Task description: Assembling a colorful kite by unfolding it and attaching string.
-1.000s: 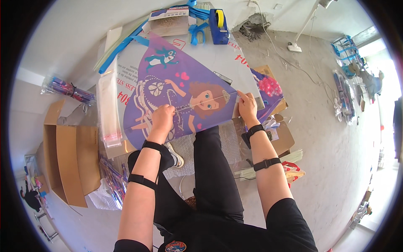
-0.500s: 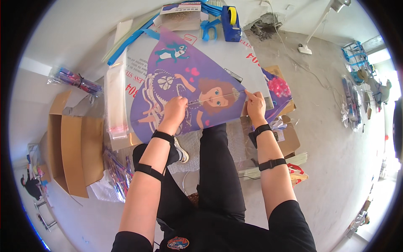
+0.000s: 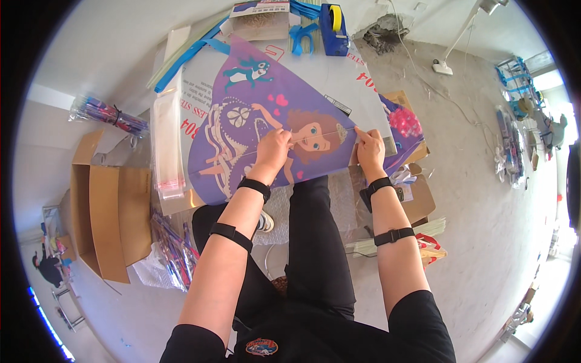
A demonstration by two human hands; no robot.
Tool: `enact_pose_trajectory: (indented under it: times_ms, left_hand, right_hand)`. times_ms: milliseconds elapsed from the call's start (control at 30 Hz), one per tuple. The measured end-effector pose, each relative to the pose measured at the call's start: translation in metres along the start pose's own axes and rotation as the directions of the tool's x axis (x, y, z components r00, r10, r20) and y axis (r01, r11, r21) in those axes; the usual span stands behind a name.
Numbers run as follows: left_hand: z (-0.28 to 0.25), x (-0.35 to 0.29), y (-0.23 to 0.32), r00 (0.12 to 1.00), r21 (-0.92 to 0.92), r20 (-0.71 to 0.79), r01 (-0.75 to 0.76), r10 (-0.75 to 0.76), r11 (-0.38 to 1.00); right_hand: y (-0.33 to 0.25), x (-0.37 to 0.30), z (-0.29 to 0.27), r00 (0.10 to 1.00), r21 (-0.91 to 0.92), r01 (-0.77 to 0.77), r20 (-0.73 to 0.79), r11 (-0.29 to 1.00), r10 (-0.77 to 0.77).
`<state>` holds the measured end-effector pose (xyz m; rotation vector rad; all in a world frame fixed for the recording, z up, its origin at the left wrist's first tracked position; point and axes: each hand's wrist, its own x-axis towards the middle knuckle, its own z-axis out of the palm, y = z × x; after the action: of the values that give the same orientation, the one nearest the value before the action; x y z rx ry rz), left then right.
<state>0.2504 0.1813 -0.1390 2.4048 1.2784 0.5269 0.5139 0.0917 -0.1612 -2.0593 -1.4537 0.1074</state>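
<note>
"Left hand (image 3: pixel 273 148) first, quick: state?"

"Bunched tight, thumb and fingertips pinching the end of a thin pale line (image 3: pixel 327 135), about 5 o'clock from the middle of the purple printed sheet (image 3: pixel 254 121). Thread or something stiffer, can't tell."

"Right hand (image 3: pixel 371 148)?"

"Index finger stretched onto the sheet's pointed corner at 3 o'clock, other fingers curled. Can't tell if the thumb grips anything. Line runs straight between both hands."

"Sheet position?"

"Spread on the table (image 3: pixel 315 69), 6 o'clock edge beside the person's legs (image 3: pixel 318 242)."

"Surroundings, same clock?"

"12: small box (image 3: pixel 260 32). Between 1 and 2: blue tape dispenser (image 3: pixel 336 43), yellow roll in it. 3: second purple piece (image 3: pixel 404 124), pink print. About 9: clear plastic sleeves (image 3: pixel 168 145). 8, off the table: big cardboard box (image 3: pixel 133 212). Between 10 and 11: blue strip (image 3: pixel 184 62)."
</note>
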Motion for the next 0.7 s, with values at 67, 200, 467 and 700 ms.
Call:
enact_pose_trajectory:
  times_ms: [67,200,467,700]
  left_hand:
    - [-0.002,-0.002,-0.001,0.999,-0.038,-0.014,0.037,-0.038,0.999]
    - [-0.01,-0.021,-0.012,0.996,-0.015,-0.087,0.005,-0.006,1.0]
    - [-0.016,-0.088,-0.021,0.984,0.263,-0.152,0.129,-0.091,0.956]
    - [-0.011,-0.1,-0.03,0.973,0.252,-0.127,0.218,-0.191,0.943]
  right_hand:
    - [0.0,0.0,0.0,1.0,-0.01,0.001,-0.001,1.0,-0.001]
    - [0.003,0.001,-0.001,1.0,0.015,-0.001,-0.013,1.0,0.001]
    - [0.004,0.003,0.0,1.0,-0.042,0.0,0.007,0.999,0.001]
    - [0.0,0.003,0.001,0.999,-0.025,-0.013,0.032,1.0,0.013]
